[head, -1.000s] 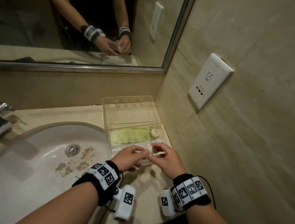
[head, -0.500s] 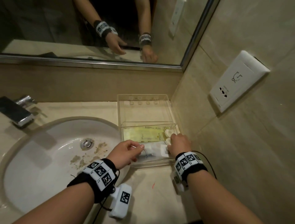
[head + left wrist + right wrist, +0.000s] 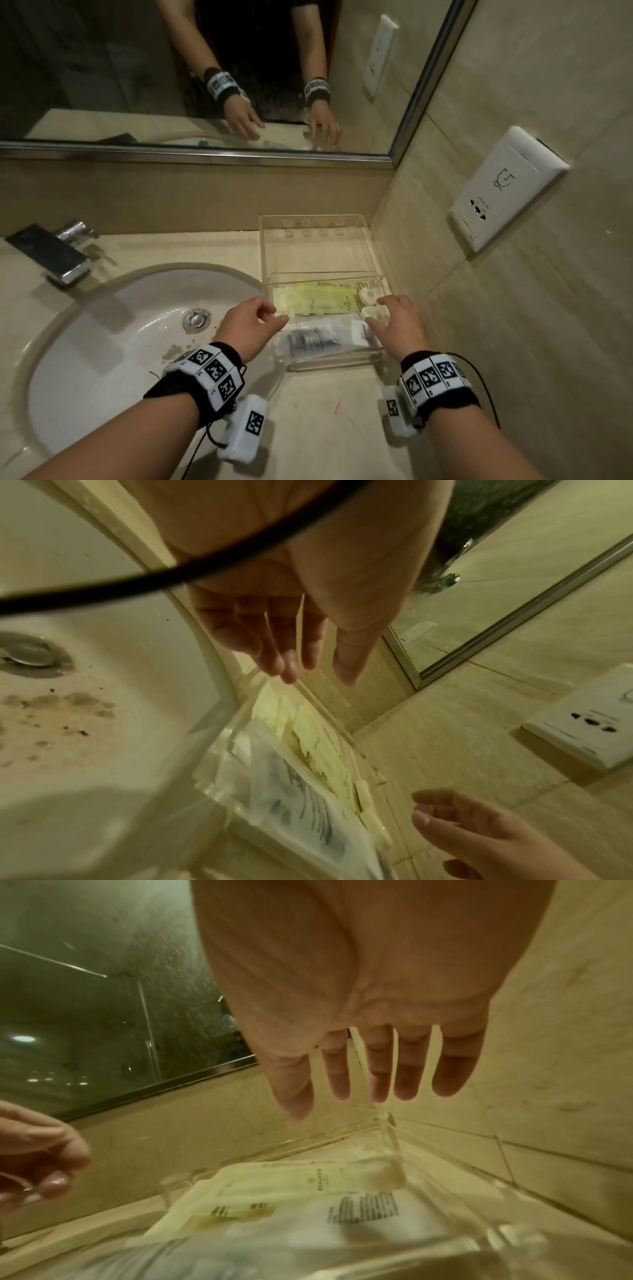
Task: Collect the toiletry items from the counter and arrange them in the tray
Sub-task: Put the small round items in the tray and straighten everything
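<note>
Two hands over a beige counter (image 3: pixel 308 428): left hand (image 3: pixel 248 329) loosely curled and holding nothing, right hand (image 3: pixel 399 325) spread, fingers straight. Surroundings: sink (image 3: pixel 113 342) just left, faucet (image 3: pixel 58 253), mirror (image 3: pixel 102 68), wall socket (image 3: pixel 503 188). Clear tray (image 3: pixel 342 365) in the corner, front compartment: yellow sachet (image 3: pixel 315 299), clear-wrapped packet (image 3: pixel 318 337), two small white caps (image 3: pixel 368 294); rear compartment bare.

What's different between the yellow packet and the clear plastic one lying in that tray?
The yellow packet is opaque and lies farther back; the clear packet is see-through, with dark print, and lies at the near wall. Both lie flat in the clear tray's front compartment, neither held by a hand.
</note>
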Tool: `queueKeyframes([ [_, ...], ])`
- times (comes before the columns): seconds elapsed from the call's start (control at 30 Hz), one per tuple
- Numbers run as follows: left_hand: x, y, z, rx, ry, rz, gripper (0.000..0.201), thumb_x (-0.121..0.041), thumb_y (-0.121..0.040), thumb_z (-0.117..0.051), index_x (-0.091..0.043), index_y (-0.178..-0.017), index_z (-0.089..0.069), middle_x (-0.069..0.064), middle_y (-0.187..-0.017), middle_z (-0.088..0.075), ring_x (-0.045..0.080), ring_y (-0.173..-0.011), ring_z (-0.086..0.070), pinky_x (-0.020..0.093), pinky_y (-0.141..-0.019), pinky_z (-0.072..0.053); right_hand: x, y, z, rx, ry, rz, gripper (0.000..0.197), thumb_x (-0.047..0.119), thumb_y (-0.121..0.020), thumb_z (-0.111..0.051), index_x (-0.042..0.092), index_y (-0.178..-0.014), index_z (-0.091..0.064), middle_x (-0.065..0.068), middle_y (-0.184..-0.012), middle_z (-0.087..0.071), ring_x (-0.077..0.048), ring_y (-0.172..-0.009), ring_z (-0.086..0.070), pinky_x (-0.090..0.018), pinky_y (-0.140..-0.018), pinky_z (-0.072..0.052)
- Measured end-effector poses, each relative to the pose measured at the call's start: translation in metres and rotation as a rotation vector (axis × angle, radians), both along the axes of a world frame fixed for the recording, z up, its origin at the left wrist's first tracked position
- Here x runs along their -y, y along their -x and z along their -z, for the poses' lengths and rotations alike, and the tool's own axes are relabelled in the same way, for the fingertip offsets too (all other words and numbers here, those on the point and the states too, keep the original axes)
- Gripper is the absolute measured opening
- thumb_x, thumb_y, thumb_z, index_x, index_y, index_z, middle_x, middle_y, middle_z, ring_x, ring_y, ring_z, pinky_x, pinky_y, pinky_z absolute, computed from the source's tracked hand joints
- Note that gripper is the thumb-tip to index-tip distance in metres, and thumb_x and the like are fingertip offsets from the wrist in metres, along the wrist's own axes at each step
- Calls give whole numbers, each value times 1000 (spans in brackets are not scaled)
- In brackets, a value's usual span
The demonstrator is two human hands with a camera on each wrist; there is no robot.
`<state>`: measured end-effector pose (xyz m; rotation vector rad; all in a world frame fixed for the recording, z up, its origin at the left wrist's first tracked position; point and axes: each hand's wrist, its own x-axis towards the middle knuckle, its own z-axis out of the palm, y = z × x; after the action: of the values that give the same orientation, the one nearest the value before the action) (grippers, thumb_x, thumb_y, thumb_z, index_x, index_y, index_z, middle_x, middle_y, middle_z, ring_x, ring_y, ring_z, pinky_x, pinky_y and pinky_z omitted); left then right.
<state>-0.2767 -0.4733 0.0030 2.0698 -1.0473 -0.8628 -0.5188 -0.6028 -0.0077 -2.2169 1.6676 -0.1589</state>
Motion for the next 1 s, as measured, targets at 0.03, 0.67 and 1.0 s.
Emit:
queueKeyframes([
  [0.03, -1, -1, 0, 26, -16, 22, 32, -38, -83, -70, -16, -106, -64, -8, -92, -63, 9, -84, -58, 22, -71, -43, -3, 0, -1, 11, -25, -30, 50, 40, -84, -66, 23, -129, -51, -2, -137, -47, -22, -126, -39, -41, -107, -36],
  [0.67, 3, 48, 21, 662, -295, 689, 52, -55, -91, -45, -28, -135, -45, -3, -132, -51, 23, -123, -40, 43, -103, -28, -49, -32, 17, -262, -60, -467, 35, 42, -98, -33, 25, -118, -57, 6, -118, -59, -16, -111, -51, -40, -103, -33],
  [1.0, 40, 50, 14, 615, -332, 652, 69, -54, -93, -39, -26, -152, -17, 5, -163, -3, 29, -148, -7, 50, -115, -16, -10, -55, 12, -227, -178, -385, 52, 39, -99, -36, 21, -148, -29, 0, -160, -18, -19, -146, -17, -49, -115, -16],
])
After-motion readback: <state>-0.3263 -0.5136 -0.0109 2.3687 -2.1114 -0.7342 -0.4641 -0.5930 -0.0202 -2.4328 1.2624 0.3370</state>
